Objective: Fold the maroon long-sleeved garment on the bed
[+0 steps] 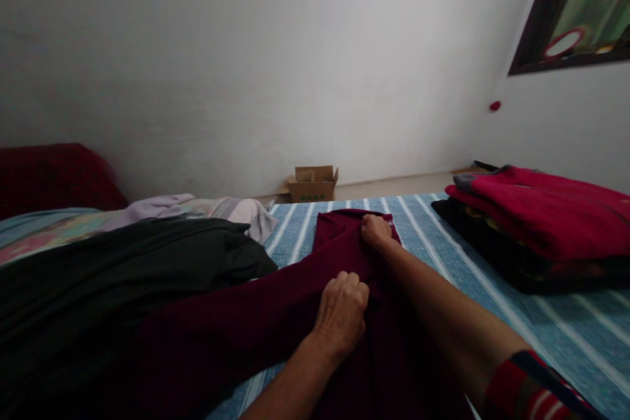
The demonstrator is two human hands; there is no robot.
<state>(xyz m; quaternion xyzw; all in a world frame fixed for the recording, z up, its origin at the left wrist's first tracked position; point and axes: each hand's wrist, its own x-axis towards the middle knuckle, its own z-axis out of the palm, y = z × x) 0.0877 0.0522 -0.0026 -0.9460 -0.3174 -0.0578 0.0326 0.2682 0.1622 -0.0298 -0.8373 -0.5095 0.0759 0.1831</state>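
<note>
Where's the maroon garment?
In the head view, the maroon garment lies lower centre, between the dark green garment at left and the folded clothes at right.

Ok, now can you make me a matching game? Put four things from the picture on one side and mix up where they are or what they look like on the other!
Things:
1. Cardboard box
2. Bed cover
3. Maroon garment
4. Stack of folded clothes

Clues:
A. Touched by both the left hand and the right hand
B. At the right of the picture, red on top and dark underneath
C. Near the wall, with its flaps open
D. Blue with white stripes

Right pairs: 1-C, 2-D, 3-A, 4-B
</note>
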